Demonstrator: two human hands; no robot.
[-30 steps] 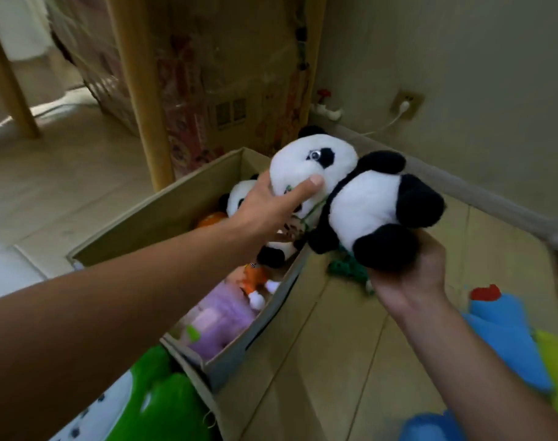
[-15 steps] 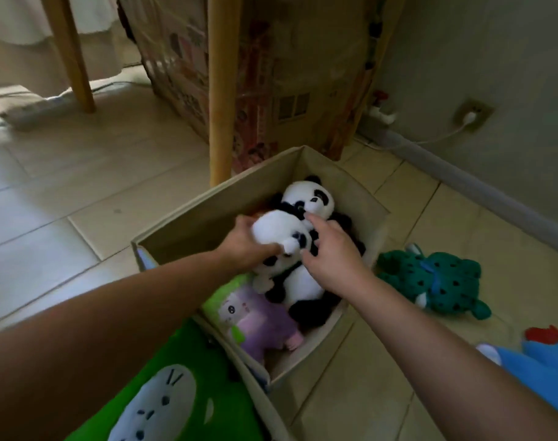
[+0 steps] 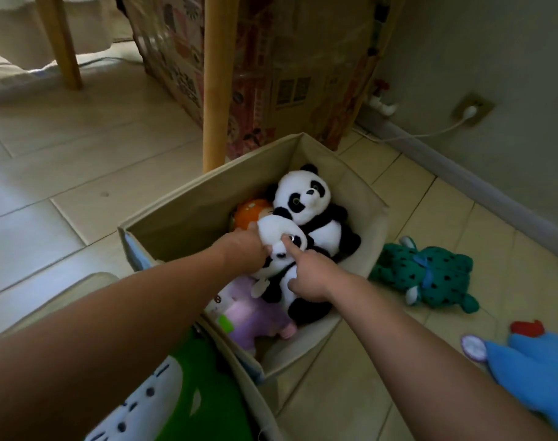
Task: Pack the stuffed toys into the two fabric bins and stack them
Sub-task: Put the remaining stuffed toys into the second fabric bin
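A beige fabric bin (image 3: pixel 191 202) stands on the tiled floor and holds several toys. A panda (image 3: pixel 306 202) sits at its far end beside an orange toy (image 3: pixel 250 211). A purple toy (image 3: pixel 258 316) lies at the near end. Between them lies a second panda (image 3: pixel 277 230). My left hand (image 3: pixel 242 251) grips its head from the left. My right hand (image 3: pixel 309 275) presses on its face and body with fingers spread. A second bin (image 3: pixel 90 281) at the lower left holds a green and white toy (image 3: pixel 188 386).
On the floor to the right lie a teal spotted toy (image 3: pixel 430 272) and a blue toy (image 3: pixel 532 364). A wooden table leg (image 3: pixel 215 81) and a cardboard box (image 3: pixel 290 68) stand just behind the bin. A wall with a socket (image 3: pixel 471 109) runs along the right.
Both hands carried the second panda from above the bin's right edge down into it, and they now press it in beside the first panda. The camera has tilted down.
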